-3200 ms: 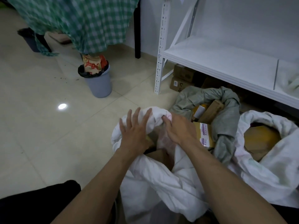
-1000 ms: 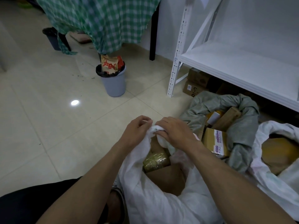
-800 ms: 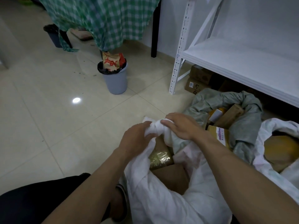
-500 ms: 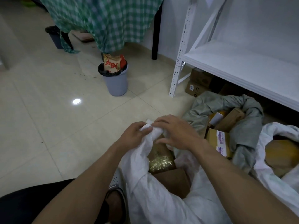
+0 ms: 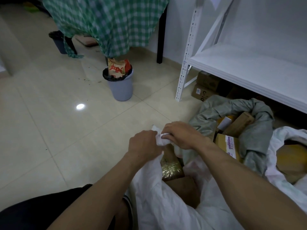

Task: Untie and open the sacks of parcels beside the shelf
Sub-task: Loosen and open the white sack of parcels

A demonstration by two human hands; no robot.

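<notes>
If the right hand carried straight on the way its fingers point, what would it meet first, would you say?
The right hand points left across the white sack, so it would most likely meet the left hand first; both grip the same bunched rim, already nearly touching.

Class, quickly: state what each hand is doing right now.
Left hand: closed, gripping the white sack rim.
Right hand: closed, fingers pinching the same bunched rim.

Crinkled white woven-plastic sack [image 5: 166,209], glossy tiled floor [image 5: 49,130], matt cardboard parcels [image 5: 227,143], checked cloth [image 5: 106,22]
</notes>
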